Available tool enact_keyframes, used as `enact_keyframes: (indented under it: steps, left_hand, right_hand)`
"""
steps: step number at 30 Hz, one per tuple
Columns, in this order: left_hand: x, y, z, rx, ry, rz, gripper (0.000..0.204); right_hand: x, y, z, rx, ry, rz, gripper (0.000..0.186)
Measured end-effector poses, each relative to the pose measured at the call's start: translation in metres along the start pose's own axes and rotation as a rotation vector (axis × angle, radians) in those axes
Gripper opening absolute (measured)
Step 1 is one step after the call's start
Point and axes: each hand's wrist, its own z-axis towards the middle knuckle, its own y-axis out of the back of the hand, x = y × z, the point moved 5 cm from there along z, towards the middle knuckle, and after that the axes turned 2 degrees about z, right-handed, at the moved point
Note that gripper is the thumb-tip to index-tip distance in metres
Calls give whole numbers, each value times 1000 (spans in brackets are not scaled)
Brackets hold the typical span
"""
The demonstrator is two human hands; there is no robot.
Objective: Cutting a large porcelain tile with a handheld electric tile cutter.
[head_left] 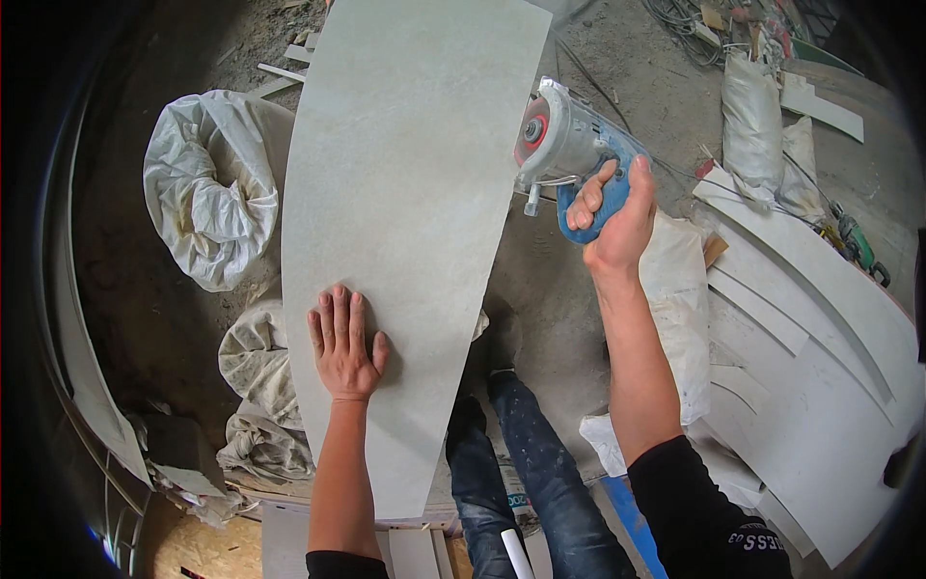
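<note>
A long pale grey tile (405, 193) lies lengthwise in front of me, propped above the dusty floor. My left hand (342, 343) presses flat on its near half, fingers together and pointing away. My right hand (612, 217) grips the blue handle of a handheld cutter (564, 145) with a silver body and a round blade with a red hub. The cutter hovers just off the tile's right edge, blade facing the tile.
An open white sack (207, 183) stands left of the tile, with crumpled sacks (256, 386) below it. Stacked white tile strips (810, 357) and filled bags (752, 125) lie at the right. My legs in dark jeans (511, 463) stand under the tile's near end.
</note>
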Motion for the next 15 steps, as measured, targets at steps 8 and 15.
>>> enact_keyframes:
  steps: [8, 15]
  left_hand:
    - [0, 0, 0, -10, -7, -9, 66]
    - [1, 0, 1, -14, -4, -8, 66]
  right_hand:
    - [-1, 1, -6, 6, 4, -1, 53]
    - [-4, 1, -8, 1, 2, 6, 53]
